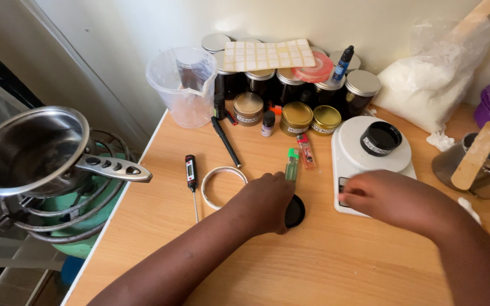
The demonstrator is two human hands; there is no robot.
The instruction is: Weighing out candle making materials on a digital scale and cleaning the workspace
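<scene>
From the head camera, looking down: the left hand (265,201) is curled over a black lid (295,212) that lies flat on the wooden worktop (313,266). Its fingers are bent down onto the lid's near edge, though whether they grip it or just press it I cannot tell. Just beyond those fingers stands a green lighter (292,165), with a red lighter (306,151) beside it. To the left of the hand lie a roll of tape (223,187) and a thin probe thermometer (191,173).

The right hand (389,199) is over the front edge of a white kitchen scale (353,153), fingers drawn close together and pointing down at its display panel, holding nothing I can see. A black jar (381,138) sits open on the scale's platform, just past those fingers.

Further back, a cluster of dark jars with metal lids (290,96), a clear measuring jug (184,85) and a bag of white flakes (426,85). Off the worktop's left edge, a steel saucepan (32,150) rests on a gas burner.
</scene>
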